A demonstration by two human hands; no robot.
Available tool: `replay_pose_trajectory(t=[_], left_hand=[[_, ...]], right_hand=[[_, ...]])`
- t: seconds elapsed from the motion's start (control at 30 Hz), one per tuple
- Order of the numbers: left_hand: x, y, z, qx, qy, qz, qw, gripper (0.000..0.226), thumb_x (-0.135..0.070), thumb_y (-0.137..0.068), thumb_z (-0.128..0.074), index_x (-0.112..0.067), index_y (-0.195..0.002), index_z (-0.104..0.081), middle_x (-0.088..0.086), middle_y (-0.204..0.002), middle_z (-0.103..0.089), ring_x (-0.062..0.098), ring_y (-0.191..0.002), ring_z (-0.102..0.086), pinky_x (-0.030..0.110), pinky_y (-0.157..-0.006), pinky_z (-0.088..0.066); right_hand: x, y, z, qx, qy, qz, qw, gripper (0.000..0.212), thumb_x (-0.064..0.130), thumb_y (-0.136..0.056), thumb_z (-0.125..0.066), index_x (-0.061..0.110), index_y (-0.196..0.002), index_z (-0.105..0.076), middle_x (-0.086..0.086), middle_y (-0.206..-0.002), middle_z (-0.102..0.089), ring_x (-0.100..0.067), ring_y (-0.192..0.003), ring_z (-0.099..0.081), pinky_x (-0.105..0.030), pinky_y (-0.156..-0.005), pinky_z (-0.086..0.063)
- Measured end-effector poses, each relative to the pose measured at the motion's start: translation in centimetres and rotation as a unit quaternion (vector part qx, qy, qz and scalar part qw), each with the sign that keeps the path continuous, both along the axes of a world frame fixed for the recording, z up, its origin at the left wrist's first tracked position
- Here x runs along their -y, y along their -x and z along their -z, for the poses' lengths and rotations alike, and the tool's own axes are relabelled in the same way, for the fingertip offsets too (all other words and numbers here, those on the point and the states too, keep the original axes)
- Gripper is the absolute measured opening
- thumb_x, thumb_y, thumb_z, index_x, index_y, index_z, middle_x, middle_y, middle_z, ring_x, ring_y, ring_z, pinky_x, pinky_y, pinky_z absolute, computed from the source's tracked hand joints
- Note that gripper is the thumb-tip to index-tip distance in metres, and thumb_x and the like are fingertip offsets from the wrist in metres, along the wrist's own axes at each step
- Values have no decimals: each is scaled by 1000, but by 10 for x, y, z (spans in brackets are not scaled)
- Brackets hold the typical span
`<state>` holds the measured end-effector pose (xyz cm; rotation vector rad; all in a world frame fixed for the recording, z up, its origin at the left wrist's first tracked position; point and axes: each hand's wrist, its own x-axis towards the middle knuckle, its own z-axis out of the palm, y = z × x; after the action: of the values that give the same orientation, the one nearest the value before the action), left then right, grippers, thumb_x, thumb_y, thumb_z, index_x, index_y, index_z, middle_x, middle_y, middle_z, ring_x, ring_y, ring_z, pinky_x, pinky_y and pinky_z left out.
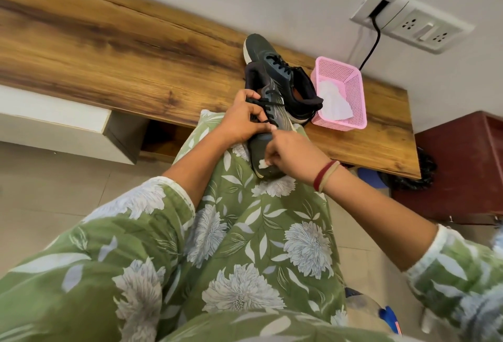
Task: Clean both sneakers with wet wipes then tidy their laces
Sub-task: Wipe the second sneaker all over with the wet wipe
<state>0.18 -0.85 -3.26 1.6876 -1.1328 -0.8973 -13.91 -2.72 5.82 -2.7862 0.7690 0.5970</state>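
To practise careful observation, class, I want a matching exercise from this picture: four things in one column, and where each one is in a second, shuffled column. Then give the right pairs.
Column A
1. near sneaker
2. far sneaker
3. big white wipe
4. black cable

Column B
a. runs up into the wall socket panel
b. in the pink basket
c. on the wooden top
d. on the knee, held by the left hand and right hand

Pairs: 1-d; 2-c; 3-b; 4-a
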Motion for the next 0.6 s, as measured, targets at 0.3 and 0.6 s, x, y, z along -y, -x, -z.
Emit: replay_pose_trajectory(t=[0.3,0.6], left_hand=[[-1,0,1,8,-3,10,1000,23,-17,-73,-81,-16,-65,-59,-3,-119,-30,10,-108,-45,21,-98,-36],[0,1,4,39,-8,20,999,19,-13,-75,-78,-13,-67,-61,-4,-119,-29,13,-109,-46,26,-101,-38]], right_hand=[[-8,-5,3,-7,69,-40,997,21,4,-89,-49,8,-100,-67,-12,-107,-59,-29,-99,-58,-36,-82,-45],[1,-9,4,-31,79,-52,995,18,6,-90,-51,10,-97,-67,-10,-105,-62,-28,-98,-59,-35,-78,-44]])
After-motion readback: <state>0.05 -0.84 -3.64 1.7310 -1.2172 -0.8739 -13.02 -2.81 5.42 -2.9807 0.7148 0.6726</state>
